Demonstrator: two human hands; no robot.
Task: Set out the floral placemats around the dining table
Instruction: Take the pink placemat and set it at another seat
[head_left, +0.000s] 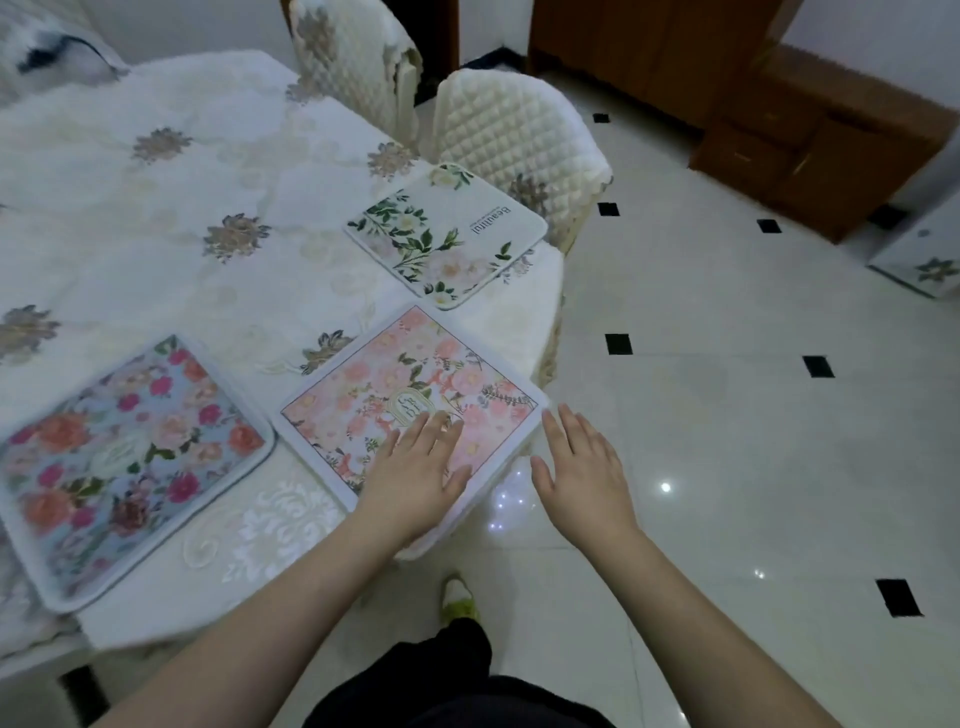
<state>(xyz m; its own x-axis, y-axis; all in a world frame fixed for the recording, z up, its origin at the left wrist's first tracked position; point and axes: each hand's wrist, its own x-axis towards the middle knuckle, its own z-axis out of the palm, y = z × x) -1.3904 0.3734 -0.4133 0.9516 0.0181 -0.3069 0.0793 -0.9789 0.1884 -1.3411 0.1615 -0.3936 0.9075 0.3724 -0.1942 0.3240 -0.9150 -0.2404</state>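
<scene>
Left hand (415, 467) flat on pink mat (410, 395), right hand (582, 467) open beside; overhanging corner, risk of sliding off table (156, 182).

Pink-floral placemat (410, 384), blue one (124, 457) with blurred, seemingly red-orange blooms, white-and-green one (447, 234).

Glossy white tile floor (727, 415) with black diamond insets, right; brown wooden cabinets (810, 130), upper right; two quilted cream chairs (509, 135), upper centre.
</scene>
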